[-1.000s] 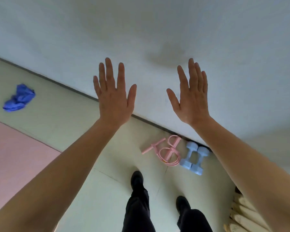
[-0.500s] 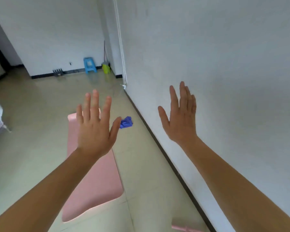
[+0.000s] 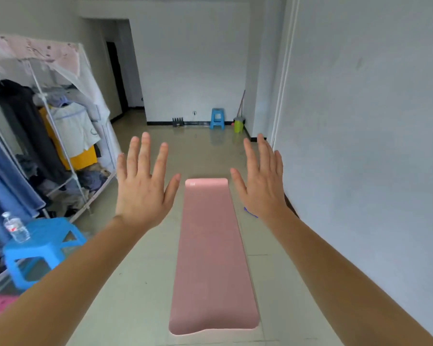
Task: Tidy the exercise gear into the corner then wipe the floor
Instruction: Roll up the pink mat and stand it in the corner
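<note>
A pink exercise mat (image 3: 211, 255) lies unrolled on the pale floor, running away from me down the middle of the room. My left hand (image 3: 143, 188) is raised left of the mat, fingers spread and straight, holding nothing. Right of the mat my right hand (image 3: 261, 182) is raised the same way, also with nothing in it. A sliver of a blue cloth (image 3: 250, 213) shows on the floor just below my right wrist, mostly hidden by the arm. The dumbbells and pink pull-rope are out of view.
A blue stool (image 3: 43, 248) with a water bottle (image 3: 15, 228) on it stands at the near left, in front of a clothes rack (image 3: 48, 136). A white wall (image 3: 373, 146) runs along the right. At the far wall stand another blue stool (image 3: 216, 118) and a green bin (image 3: 238, 124).
My view has swung left from the wall and the dumbbells to look down the room along the mat. Both hands stayed raised and spread throughout.
</note>
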The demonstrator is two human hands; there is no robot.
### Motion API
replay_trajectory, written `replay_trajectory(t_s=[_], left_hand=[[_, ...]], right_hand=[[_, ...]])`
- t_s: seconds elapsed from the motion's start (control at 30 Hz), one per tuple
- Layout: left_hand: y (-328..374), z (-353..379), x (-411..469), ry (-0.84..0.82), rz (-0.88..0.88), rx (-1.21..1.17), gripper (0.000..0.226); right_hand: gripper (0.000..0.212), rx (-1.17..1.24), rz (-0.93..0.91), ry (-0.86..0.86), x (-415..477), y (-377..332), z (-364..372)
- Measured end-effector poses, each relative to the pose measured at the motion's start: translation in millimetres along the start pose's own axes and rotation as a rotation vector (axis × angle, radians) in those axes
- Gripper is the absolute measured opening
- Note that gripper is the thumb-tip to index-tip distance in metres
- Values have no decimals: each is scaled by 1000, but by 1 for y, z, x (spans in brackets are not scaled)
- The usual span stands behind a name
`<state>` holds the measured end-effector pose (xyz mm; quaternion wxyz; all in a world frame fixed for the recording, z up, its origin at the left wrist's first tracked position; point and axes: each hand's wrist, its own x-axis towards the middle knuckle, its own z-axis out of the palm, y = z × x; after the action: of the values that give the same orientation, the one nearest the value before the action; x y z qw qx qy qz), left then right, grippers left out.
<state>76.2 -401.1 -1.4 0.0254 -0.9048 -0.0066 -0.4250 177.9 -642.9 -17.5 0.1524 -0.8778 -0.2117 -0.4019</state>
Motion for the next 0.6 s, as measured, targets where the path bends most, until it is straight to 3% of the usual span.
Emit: replay_trajectory(t_s=[0.2,0.6], left_hand=[[-116,59,31,-42,16,10,64],[-315,292,165,-190,6,52,62]], right_hand=[[67,-12,-53,-50,50,-68,95],[65,79,94,-117,217,-117,385]])
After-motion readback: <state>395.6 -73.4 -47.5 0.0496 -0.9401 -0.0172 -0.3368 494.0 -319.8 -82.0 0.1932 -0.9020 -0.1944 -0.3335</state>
